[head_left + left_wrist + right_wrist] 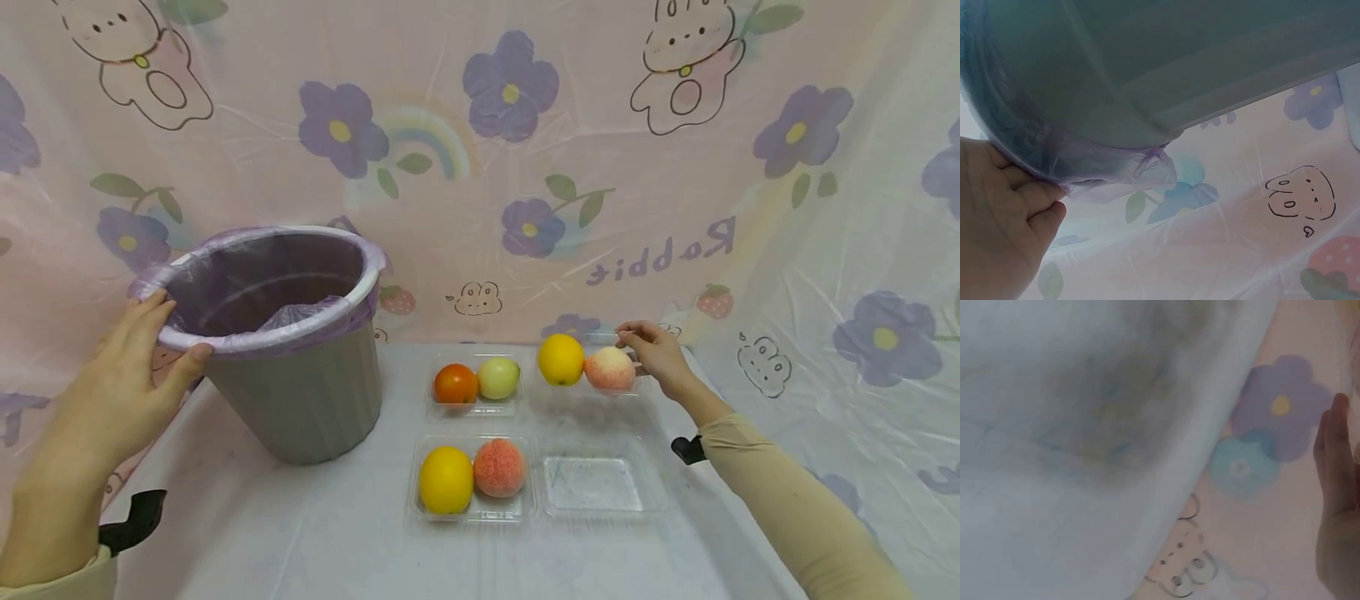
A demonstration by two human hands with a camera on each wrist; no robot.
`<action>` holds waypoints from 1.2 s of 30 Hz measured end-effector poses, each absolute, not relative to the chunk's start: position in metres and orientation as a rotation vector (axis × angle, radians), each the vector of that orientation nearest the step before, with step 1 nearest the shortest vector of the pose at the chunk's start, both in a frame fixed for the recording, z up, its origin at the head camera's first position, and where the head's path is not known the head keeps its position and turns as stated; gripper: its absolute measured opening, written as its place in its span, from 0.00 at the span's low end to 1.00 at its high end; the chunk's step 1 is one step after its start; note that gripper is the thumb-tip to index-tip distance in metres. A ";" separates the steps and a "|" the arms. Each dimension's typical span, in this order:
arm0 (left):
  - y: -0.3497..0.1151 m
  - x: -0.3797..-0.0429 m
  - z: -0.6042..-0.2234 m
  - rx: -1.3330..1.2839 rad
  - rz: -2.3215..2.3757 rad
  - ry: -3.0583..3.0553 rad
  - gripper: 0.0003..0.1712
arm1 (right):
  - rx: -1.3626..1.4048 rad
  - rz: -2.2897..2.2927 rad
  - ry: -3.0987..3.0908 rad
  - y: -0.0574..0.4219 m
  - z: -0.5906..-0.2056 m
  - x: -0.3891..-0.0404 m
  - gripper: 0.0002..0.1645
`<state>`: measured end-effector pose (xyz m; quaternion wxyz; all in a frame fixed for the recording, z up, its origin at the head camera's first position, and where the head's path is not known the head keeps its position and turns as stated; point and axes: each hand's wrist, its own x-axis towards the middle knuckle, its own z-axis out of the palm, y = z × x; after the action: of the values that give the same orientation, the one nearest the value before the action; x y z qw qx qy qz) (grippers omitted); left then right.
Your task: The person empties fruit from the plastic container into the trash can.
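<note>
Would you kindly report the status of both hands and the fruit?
Left hand gripping lined bin by its rim. Right hand holding clear plastic tray with yellow fruit and peach above the table. Tomato tray stands between it and bin.

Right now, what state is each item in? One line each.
left hand: gripping the bin at its rim
bin: open-topped
purple liner: folded over the rim
right hand: gripping back-right tray
back-right tray: raised, carrying yellow fruit and pale peach
back-left tray: on table, holding tomato and green fruit
front-left tray: on table, holding second yellow fruit and red peach
front-right tray: on table, empty
</note>
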<state>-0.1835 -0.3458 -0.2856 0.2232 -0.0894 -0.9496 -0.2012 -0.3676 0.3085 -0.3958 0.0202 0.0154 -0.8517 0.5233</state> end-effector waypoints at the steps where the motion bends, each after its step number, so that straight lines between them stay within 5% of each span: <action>1: -0.346 -0.184 -0.286 -0.247 -0.558 -2.622 0.43 | 0.049 1.627 -2.627 0.305 -0.392 -0.367 0.29; 17: -0.349 -0.182 -0.287 -0.245 -0.581 -2.601 0.44 | 0.165 1.841 -2.416 0.244 -0.327 -0.354 0.10; 36: -0.348 -0.184 -0.288 -0.253 -0.608 -2.554 0.43 | 0.250 2.012 -2.115 0.169 -0.256 -0.358 0.19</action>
<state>-0.1837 -0.3475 -0.2876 0.2492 -0.0930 -0.9378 -0.2233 -0.3582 0.1695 -0.2557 0.1056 0.0848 -0.7179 0.6829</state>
